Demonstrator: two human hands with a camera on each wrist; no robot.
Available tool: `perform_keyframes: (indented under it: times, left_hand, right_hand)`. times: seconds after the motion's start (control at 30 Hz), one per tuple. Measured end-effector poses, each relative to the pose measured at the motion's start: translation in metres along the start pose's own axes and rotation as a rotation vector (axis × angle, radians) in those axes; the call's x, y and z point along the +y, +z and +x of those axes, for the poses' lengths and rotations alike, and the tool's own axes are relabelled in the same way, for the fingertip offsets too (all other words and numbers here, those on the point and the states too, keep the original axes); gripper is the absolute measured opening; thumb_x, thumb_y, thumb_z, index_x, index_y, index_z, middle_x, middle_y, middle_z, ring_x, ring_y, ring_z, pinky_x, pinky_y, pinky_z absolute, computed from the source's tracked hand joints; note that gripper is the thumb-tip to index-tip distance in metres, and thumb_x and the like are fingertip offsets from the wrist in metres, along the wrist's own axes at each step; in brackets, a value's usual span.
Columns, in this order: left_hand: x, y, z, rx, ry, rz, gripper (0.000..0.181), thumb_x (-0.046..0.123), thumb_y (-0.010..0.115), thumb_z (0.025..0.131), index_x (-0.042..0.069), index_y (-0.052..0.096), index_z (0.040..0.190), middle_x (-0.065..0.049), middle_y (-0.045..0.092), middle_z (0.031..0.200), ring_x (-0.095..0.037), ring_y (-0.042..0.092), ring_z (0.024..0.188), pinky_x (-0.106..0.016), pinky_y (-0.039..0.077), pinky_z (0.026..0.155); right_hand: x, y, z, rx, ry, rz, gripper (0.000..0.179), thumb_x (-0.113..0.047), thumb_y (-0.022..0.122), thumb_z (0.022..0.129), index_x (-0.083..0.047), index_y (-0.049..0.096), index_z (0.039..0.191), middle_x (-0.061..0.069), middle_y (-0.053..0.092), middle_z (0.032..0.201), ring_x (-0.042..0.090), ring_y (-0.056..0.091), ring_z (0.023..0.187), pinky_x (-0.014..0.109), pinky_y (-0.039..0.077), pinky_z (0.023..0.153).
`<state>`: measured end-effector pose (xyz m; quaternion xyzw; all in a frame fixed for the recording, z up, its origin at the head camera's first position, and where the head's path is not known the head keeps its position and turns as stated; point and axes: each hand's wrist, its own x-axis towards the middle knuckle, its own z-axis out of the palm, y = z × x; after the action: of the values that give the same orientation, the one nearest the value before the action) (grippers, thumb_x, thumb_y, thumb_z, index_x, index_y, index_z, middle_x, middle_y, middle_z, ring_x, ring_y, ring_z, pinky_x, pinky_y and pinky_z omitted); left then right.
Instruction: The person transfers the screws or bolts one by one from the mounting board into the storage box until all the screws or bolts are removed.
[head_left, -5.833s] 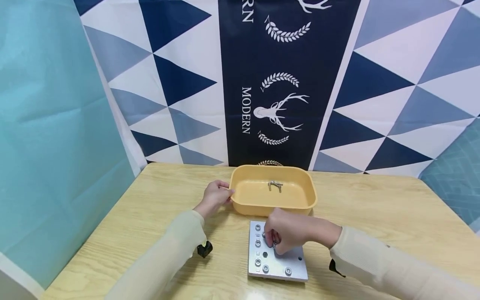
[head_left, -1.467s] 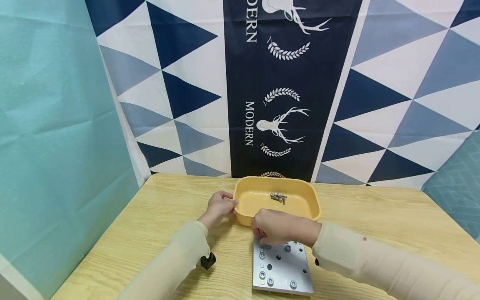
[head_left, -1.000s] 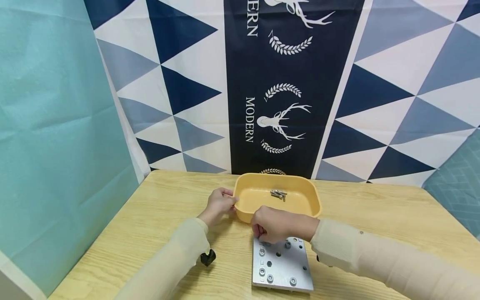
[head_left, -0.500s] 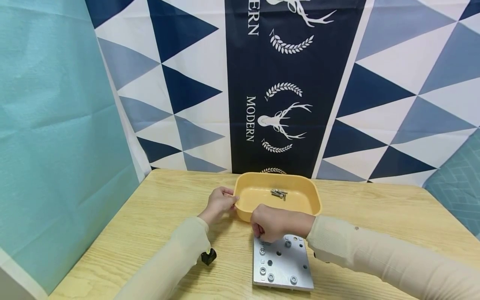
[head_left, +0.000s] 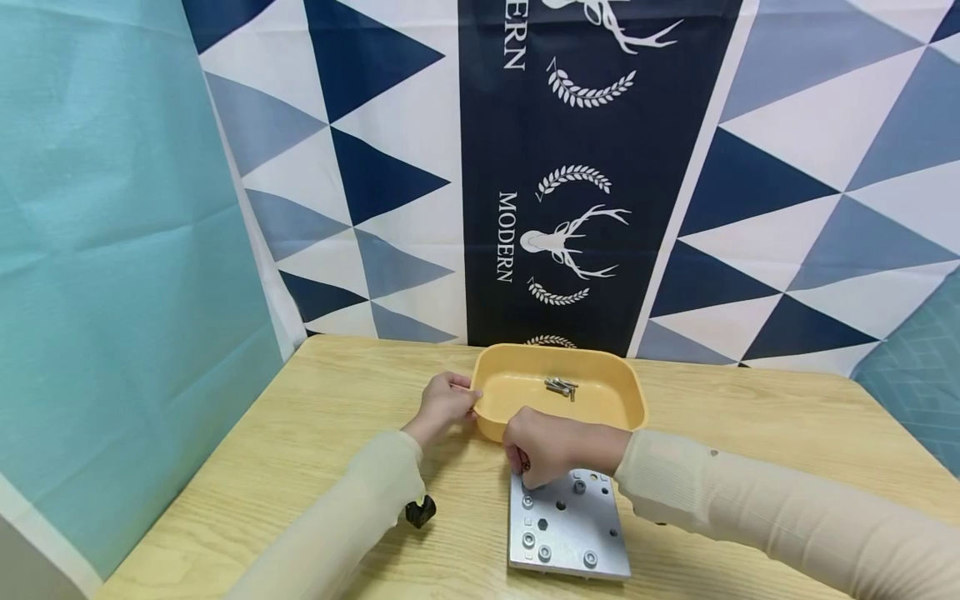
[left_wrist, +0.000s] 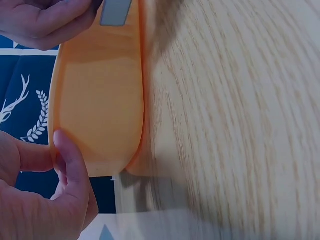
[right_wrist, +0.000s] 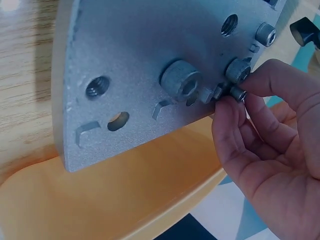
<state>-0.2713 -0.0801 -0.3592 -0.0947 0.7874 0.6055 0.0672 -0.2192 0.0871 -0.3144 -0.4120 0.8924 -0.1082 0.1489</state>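
My left hand (head_left: 441, 403) grips the left end of a yellow plastic bin (head_left: 516, 398), thumb and fingers on its rim (left_wrist: 54, 107). Several loose screws (head_left: 559, 387) lie inside it. In front of the bin a silver metal plate (head_left: 573, 533) carries several socket-head bolts and some bare holes. My right hand (head_left: 543, 447) is at the plate's far left corner, where its thumb and index finger pinch a small screw (right_wrist: 239, 93) close over the surface. Right beside these fingertips sits a socket-head bolt (right_wrist: 237, 71); a larger bolt (right_wrist: 181, 80) stands further along.
The wooden table (head_left: 337, 383) extends on both sides of the bin and plate. A patterned backdrop (head_left: 390, 208) rises behind its far edge, and a teal sheet (head_left: 127, 250) hangs at the left. A black wrist camera (head_left: 421, 511) sits under the left sleeve.
Since the oldest frame my right hand has gone from mid-plate to the far left corner, and the loose screws lie differently. Over the last second both hands stay nearly in place.
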Motion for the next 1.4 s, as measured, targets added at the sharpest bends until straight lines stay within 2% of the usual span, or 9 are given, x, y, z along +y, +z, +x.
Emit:
perform_keyframes:
  times: [0.2,0.47,0.57,0.87,1.1,1.4]
  left_hand:
    - [-0.002,0.000,0.001,-0.015,-0.012,-0.024,0.025,0.001,0.066,0.086,-0.005,0.057,0.109,-0.007,0.055,0.083,-0.011,0.056,0.063,-0.022,0.058,0.060]
    - [-0.001,-0.002,0.003,-0.026,-0.022,-0.022,0.025,0.001,0.065,0.087,-0.005,0.056,0.111,-0.007,0.056,0.083,-0.011,0.056,0.062,-0.033,0.061,0.073]
    - [-0.001,-0.003,0.004,-0.024,-0.025,-0.019,0.025,0.002,0.065,0.088,-0.004,0.056,0.111,-0.008,0.057,0.084,-0.012,0.057,0.063,-0.033,0.061,0.075]
    - [0.000,-0.004,0.006,-0.019,-0.030,-0.018,0.024,0.000,0.066,0.086,-0.004,0.057,0.107,-0.007,0.055,0.085,-0.011,0.056,0.063,-0.032,0.060,0.073]
    - [-0.001,-0.006,0.004,-0.012,-0.036,-0.010,0.023,0.001,0.068,0.084,-0.004,0.057,0.104,-0.006,0.054,0.081,-0.010,0.054,0.057,-0.024,0.057,0.061]
    - [-0.001,-0.008,0.007,-0.022,-0.023,-0.037,0.025,0.001,0.068,0.084,-0.005,0.058,0.106,-0.007,0.054,0.085,-0.009,0.054,0.056,-0.025,0.059,0.064]
  right_hand:
    - [0.000,0.002,0.000,0.009,0.014,0.010,0.018,0.002,0.073,0.067,-0.015,0.067,0.069,-0.010,0.059,0.061,-0.004,0.048,0.053,0.012,0.044,0.048]
    - [-0.001,0.001,0.001,0.035,0.034,0.013,0.017,0.002,0.073,0.067,-0.013,0.067,0.070,-0.010,0.057,0.061,-0.003,0.047,0.054,0.012,0.043,0.048]
    - [-0.002,0.000,0.002,0.039,0.041,0.009,0.016,0.002,0.073,0.066,-0.013,0.067,0.068,-0.010,0.057,0.060,-0.003,0.048,0.053,0.013,0.043,0.048]
    - [-0.005,-0.003,0.003,0.032,0.022,-0.004,0.018,0.004,0.072,0.066,-0.013,0.066,0.066,-0.010,0.057,0.058,-0.003,0.046,0.051,0.012,0.041,0.046]
    - [-0.006,-0.002,0.001,0.032,-0.002,0.018,0.018,0.005,0.071,0.066,-0.012,0.066,0.068,-0.009,0.058,0.060,-0.005,0.046,0.052,0.012,0.043,0.047]
    - [-0.004,-0.007,0.003,0.019,-0.003,0.015,0.019,0.006,0.070,0.065,-0.013,0.068,0.070,-0.004,0.064,0.065,-0.004,0.048,0.055,0.013,0.044,0.049]
